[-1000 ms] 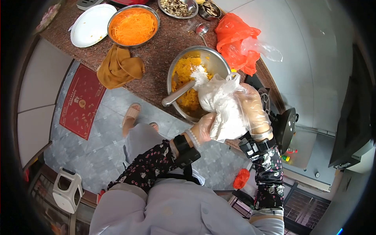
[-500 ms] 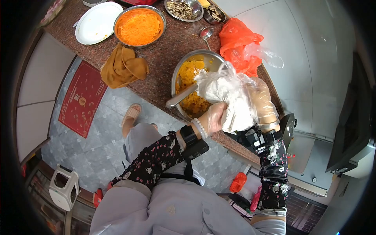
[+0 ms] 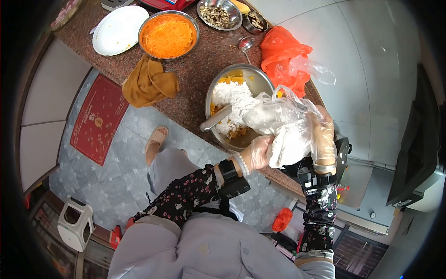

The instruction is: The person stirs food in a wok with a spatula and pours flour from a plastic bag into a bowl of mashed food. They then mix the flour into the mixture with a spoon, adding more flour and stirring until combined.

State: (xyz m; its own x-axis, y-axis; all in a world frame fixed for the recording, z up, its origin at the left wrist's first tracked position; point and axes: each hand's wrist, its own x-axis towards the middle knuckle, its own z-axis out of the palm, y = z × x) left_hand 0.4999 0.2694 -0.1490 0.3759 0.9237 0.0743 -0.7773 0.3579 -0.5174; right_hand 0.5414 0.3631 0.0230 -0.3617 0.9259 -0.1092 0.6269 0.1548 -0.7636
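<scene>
A clear plastic bag of white flour (image 3: 290,139) is tilted over the rim of a steel mixing bowl (image 3: 215,80). My left hand (image 3: 260,152), in a thin clear glove, grips the near side of the bag. From the right, my gloved right hand (image 3: 324,139) closes round the bag's other side; its fingertips are partly hidden by plastic. Loose flour (image 3: 231,98) lies in the bowl over orange-yellow mash (image 3: 238,132). A thick metal handle (image 3: 216,118) rests across the bowl's left rim, its other end buried in flour.
A red plastic bag (image 3: 283,58) sits right behind the bowl, beside a ladle (image 3: 246,45). Farther back are a bowl of shredded carrot (image 3: 168,37), a white plate (image 3: 116,32) and a bowl of chopped mushrooms (image 3: 218,16). A brown cloth (image 3: 149,83) lies at the counter's edge.
Flour has poured from the bag into the bowl and covers much of the mash. The bag has slumped and moved slightly right and down with both hands.
</scene>
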